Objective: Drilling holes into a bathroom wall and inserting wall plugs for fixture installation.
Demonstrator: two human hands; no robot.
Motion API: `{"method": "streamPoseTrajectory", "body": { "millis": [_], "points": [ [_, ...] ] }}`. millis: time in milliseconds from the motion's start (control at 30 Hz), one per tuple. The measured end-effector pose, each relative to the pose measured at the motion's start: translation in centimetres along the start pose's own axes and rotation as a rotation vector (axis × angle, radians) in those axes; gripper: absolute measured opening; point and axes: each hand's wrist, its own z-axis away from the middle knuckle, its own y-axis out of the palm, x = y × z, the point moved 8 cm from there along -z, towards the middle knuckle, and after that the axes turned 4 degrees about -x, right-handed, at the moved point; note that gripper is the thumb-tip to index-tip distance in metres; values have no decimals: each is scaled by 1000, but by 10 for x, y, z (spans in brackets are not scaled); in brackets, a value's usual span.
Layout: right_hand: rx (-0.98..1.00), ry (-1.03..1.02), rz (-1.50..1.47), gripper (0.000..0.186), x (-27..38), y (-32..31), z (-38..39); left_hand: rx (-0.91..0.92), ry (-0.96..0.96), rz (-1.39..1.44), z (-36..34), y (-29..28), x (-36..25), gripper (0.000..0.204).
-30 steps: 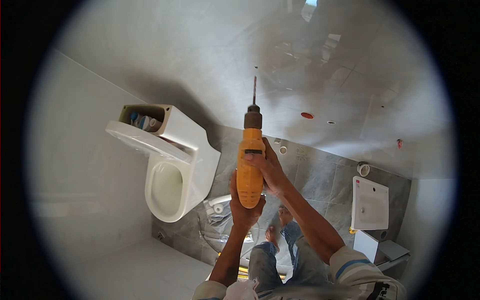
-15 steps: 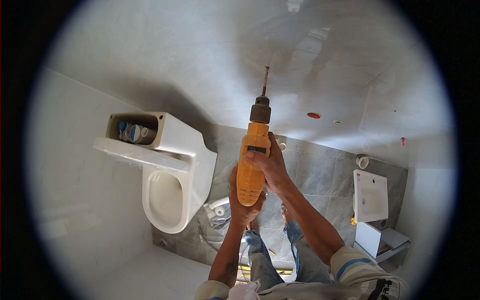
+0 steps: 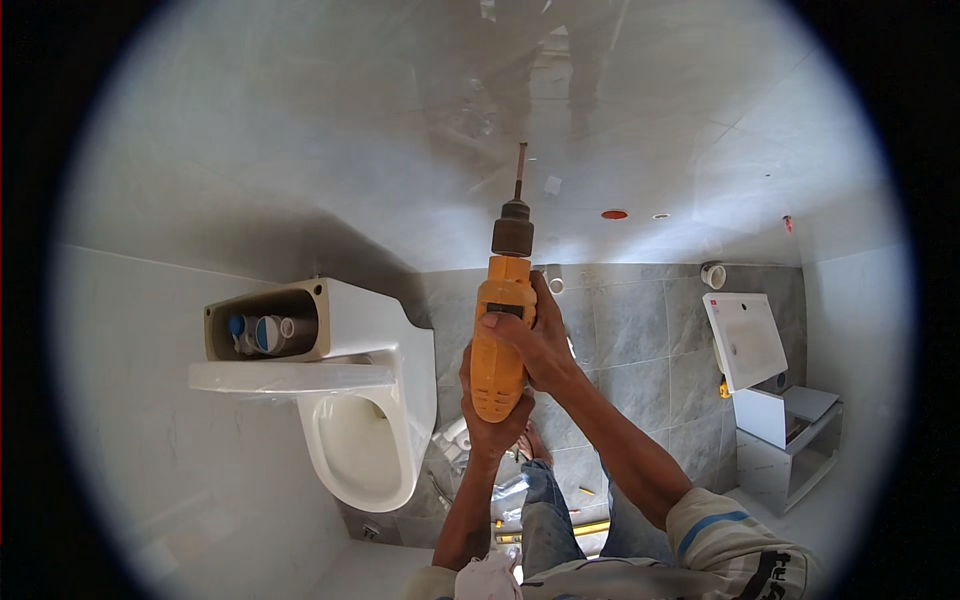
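Note:
A yellow power drill with a dark chuck is held in both my hands, pointing away from me. Its long reddish-brown bit reaches toward the glossy tiled wall; whether the tip touches or enters the tile I cannot tell. My right hand grips the right side of the body, its thumb laid across the top. Beneath the rear end, my left hand is closed around the drill from below, its fingers partly hidden.
At left stands a white toilet, its open tank holding blue and white fittings. A white basin and a box-like white cabinet sit at right. Pipes and a yellow level lie by my feet. The wall has an orange-rimmed hole.
My view has turned, so the toilet, basin and wall holes appear shifted. The bit tip shows slightly lower and farther left in view. Both hands keep their hold on the drill.

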Motion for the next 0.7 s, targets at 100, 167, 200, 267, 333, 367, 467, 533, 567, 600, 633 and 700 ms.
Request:
{"method": "streamPoseTrajectory", "body": {
  "millis": [100, 167, 200, 267, 333, 367, 467, 533, 567, 600, 633, 700],
  "points": [
    [-9, 3, 6, 54, -1, 4, -1, 8, -29, -26, -1, -7, 14, 76],
    [-21, 2, 29, 55, -2, 4, -1, 16, -76, -29, -1, -8, 25, 85],
    [-27, -15, 61, 54, -2, 3, -2, 10, -77, -38, -1, -8, 28, 86],
    [-36, -24, 92, 54, -2, 2, -4, 5, -86, -51, -1, -11, 35, 86],
    [-37, -18, 90, 54, 0, 5, -5, 29, -212, -47, 4, -14, 55, 87],
    [-41, -11, 89, 54, 1, 4, -5, 30, -220, -50, 5, -16, 60, 87],
    [-35, 12, 101, 55, 3, 6, -8, 63, -212, -143, 8, -21, 71, 87],
    [-12, 12, 21, 56, 5, 12, -8, 87, -201, -175, 8, -23, 72, 88],
    [-15, 17, 22, 56, 4, 9, -9, 88, -206, -174, 5, -21, 68, 88],
    [-16, 7, 33, 56, 3, 7, -11, 85, -169, -167, 1, -18, 59, 88],
    [-17, -3, 44, 56, 2, 4, -12, 81, -132, -160, -2, -15, 51, 89],
    [-4, -4, 40, 57, 3, 4, -12, 66, -145, -150, -2, -15, 49, 89]
  ]
}}
